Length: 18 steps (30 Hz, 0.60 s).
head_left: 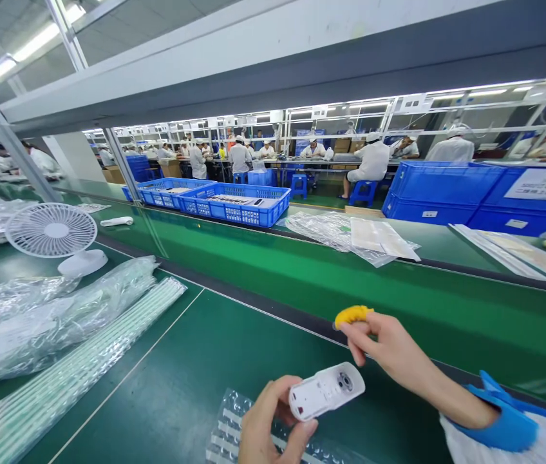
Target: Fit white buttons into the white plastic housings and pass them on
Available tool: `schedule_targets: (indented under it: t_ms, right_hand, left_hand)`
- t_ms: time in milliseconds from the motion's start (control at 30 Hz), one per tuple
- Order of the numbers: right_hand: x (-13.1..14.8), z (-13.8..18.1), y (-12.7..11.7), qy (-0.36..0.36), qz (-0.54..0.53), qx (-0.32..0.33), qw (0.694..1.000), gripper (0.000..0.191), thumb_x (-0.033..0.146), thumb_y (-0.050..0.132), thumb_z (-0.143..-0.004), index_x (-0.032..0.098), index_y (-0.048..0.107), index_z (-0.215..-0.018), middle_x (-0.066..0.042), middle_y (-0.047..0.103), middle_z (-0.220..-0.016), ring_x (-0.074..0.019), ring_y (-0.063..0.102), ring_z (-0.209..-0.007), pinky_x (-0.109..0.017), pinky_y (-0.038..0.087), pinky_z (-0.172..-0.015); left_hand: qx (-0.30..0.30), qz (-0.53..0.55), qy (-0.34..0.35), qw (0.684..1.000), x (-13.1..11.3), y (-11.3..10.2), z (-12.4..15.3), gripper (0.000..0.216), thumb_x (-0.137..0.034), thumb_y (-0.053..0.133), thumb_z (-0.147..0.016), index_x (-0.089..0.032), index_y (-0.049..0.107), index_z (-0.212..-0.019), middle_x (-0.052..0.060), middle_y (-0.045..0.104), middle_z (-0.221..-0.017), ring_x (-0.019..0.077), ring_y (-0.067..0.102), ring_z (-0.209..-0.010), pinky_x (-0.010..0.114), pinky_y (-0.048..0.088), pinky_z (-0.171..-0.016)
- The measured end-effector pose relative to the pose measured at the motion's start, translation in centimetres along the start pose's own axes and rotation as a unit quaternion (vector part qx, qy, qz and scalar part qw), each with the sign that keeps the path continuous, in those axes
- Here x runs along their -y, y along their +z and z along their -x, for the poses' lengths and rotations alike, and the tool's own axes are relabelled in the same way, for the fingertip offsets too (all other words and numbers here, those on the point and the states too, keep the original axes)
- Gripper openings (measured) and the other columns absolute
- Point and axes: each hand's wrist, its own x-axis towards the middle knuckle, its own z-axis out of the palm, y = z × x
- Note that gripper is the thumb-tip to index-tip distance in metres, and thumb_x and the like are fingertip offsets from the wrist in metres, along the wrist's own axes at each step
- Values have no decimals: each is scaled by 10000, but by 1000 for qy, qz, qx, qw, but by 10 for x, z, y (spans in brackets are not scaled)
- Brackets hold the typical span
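Note:
My left hand point(270, 425) is closed round a small white plastic device point(326, 390) with a round lens-like opening, held just above a clear blister tray point(227, 432) at the bench's near edge. My right hand point(384, 348) reaches forward over the dark strip by the green conveyor belt point(302, 270). One of its fingers wears a yellow finger cot point(351, 314); the fingers are bent and loosely pinched, and I cannot make out anything in them. A blue cuff point(505, 419) covers my right wrist.
Clear plastic bags with long white strips point(84, 354) lie at the left beside a white desk fan point(53, 232). Blue crates point(234, 203) and larger blue bins point(447, 190) stand beyond the belt, with plastic sheets point(350, 235). Several people in white work at far benches.

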Motion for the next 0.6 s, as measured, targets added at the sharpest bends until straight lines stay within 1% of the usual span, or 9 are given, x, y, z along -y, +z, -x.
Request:
schedule_targets:
  t_ms: [33,100,167,233,300,367,500,533,600]
  right_hand:
    - [-2,6,-4,-5,28,16,999,404,387,396,-803,224,413,-433,11,507,-400,-134,485,-432,-292,432,-615]
    - [-9,17,-5,-22,122,47,991,367,356,424,-789,220,418,-449,8,500,-416,-139,458,-425,-275,395,-512]
    - [-17,24,-2,-43,239,67,968,333,313,432,-785,215,419,-467,-9,521,-465,-147,454,-443,-260,340,-453]
    - [-24,27,4,-53,310,76,946,323,271,447,-784,209,423,-469,-12,524,-475,-144,441,-436,-253,297,-436]
    - [-27,26,8,-48,328,88,939,314,235,460,-788,206,453,-475,1,517,-451,-129,417,-398,-245,254,-412]
    - [-28,25,11,-44,320,100,941,303,202,467,-791,203,492,-490,13,514,-426,-117,413,-371,-233,241,-394]
    - [-25,26,10,-52,304,138,941,313,153,422,-831,195,575,-562,31,534,-406,-101,470,-361,-199,307,-414]
    - [-24,27,8,-58,302,146,940,313,145,411,-839,194,591,-588,25,564,-435,-105,502,-386,-196,329,-434]
    - [-25,29,6,-70,300,159,938,282,136,412,-841,195,621,-661,-1,648,-568,-131,580,-493,-207,363,-486]
  left_hand:
    - [7,31,-30,999,1,-2,-1,304,-489,484,-802,-241,549,-966,-12,672,-731,108,577,-536,174,471,-486]
    - [10,51,-52,997,1,-4,-2,296,-465,528,-784,-240,570,-972,-12,675,-749,108,568,-548,181,465,-507]
    - [13,46,-50,998,-1,-5,-2,282,-459,545,-773,-249,594,-955,-13,674,-756,108,562,-558,184,453,-512]
    - [17,40,-44,998,-3,-6,-2,277,-459,553,-766,-252,610,-941,-13,672,-750,110,560,-559,189,449,-516]
    - [19,37,-38,998,-4,-7,-2,280,-461,558,-762,-246,619,-930,-5,677,-756,115,561,-559,197,450,-514]
    - [19,32,-35,999,-4,-8,-2,282,-460,561,-760,-241,619,-929,3,684,-774,120,564,-559,204,450,-508]
    - [15,31,-37,999,-2,-7,-2,268,-459,559,-762,-267,606,-943,-15,690,-795,112,571,-570,194,450,-518]
    - [14,31,-38,999,-1,-7,-1,264,-460,558,-763,-276,603,-946,-20,690,-798,109,571,-573,190,449,-519]
    - [17,28,-42,999,-1,-7,0,262,-463,556,-763,-283,601,-948,-23,689,-793,110,569,-575,188,446,-516]
